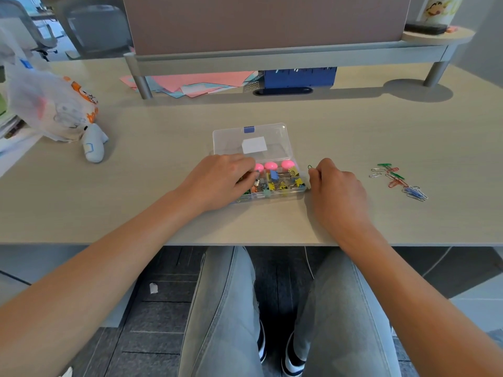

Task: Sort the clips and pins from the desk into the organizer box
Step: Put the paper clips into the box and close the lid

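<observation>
Looking down from the head view, the clear organizer box [295,161] sits open in the middle of the desk [353,126], its lid tipped back away from the person. The left hand [217,180] rests over the box's left compartments, fingers [246,176] curled down among the contents; whether they hold anything I cannot tell. The right hand [336,183] sits just beside the box's right wall, its fingers closed in a pinch on a green paper clip [310,167], whose loop pokes out above the thumb. Inside the box lie coloured binder clips [283,183] and a row of pink round-headed pins [270,166] along the far edge. Well off to the right, a loose scatter of paper clips [397,180] in green, red, silver and blue waits on the bare desk.

These clips should be very light, stiff wire, thin and flat against the surface, so likely slippery to lift. A fingertip pinch at one rounded end, or sliding one to tilt it up first, seems the best hold. Where they overlap, they may snag and come up together.
</observation>
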`<state>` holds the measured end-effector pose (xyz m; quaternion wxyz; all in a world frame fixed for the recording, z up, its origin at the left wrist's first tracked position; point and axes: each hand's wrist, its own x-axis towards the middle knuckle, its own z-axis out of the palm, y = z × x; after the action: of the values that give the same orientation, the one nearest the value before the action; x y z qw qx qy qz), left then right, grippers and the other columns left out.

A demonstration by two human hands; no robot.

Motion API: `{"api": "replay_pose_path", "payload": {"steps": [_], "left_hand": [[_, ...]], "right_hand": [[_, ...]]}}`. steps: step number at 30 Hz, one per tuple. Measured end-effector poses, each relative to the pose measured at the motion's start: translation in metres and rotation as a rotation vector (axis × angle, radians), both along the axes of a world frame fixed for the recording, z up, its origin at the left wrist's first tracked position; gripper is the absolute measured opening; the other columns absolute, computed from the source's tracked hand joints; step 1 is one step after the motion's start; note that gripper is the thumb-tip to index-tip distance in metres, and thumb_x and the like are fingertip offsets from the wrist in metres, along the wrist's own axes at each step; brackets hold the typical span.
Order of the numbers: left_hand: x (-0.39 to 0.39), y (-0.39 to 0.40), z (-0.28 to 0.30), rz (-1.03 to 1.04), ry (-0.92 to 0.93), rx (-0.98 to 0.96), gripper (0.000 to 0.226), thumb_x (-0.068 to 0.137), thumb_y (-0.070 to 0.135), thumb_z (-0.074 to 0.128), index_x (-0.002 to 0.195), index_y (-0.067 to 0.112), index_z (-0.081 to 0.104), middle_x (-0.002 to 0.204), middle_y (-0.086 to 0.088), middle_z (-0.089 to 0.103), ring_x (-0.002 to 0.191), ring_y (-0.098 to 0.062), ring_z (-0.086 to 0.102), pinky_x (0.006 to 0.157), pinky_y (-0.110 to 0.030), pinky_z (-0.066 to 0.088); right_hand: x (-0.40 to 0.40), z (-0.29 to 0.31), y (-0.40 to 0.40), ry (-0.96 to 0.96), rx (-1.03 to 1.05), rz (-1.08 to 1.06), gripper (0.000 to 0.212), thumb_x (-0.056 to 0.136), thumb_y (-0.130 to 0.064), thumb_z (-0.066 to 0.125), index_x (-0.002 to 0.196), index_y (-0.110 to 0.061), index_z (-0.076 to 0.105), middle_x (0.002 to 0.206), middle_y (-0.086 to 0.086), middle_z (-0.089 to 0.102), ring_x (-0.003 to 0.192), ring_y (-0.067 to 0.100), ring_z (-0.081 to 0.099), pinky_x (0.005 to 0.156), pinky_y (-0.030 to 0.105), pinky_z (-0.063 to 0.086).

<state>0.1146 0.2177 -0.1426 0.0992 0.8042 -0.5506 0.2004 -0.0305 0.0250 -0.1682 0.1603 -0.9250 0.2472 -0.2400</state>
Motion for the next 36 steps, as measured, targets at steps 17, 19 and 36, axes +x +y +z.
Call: {"api": "replay_pose_path", "payload": {"steps": [17,19,36], "left_hand": [[-0.017,0.0,0.016,0.04,-0.06,-0.069,0.033,0.1,0.034,0.042,0.075,0.015,0.053,0.066,0.005,0.049,0.053,-0.022,0.044,0.044,-0.033,0.038],[-0.018,0.002,0.018,0.043,-0.038,-0.079,0.032,0.1,0.033,0.043,0.077,0.015,0.054,0.066,0.005,0.05,0.054,-0.022,0.044,0.046,-0.034,0.04],[-0.013,0.039,-0.025,0.575,0.478,-0.202,0.055,0.101,0.052,0.031,0.122,0.008,0.055,0.122,-0.012,0.055,0.117,-0.033,0.048,0.097,-0.045,0.041]], "right_hand": [[0.0,0.002,0.0,0.018,0.017,-0.01,0.028,0.107,-0.032,0.037,0.097,-0.01,0.05,0.068,0.005,0.045,0.066,0.036,0.047,0.057,0.037,0.033],[0.0,0.001,0.0,0.014,0.027,-0.007,0.028,0.107,-0.031,0.037,0.096,-0.009,0.05,0.064,0.002,0.042,0.065,0.036,0.047,0.056,0.037,0.034],[0.024,0.027,0.017,-0.145,0.126,0.188,0.031,0.108,-0.031,0.039,0.089,-0.009,0.05,0.066,0.007,0.055,0.059,0.029,0.052,0.048,0.037,0.034]]}}
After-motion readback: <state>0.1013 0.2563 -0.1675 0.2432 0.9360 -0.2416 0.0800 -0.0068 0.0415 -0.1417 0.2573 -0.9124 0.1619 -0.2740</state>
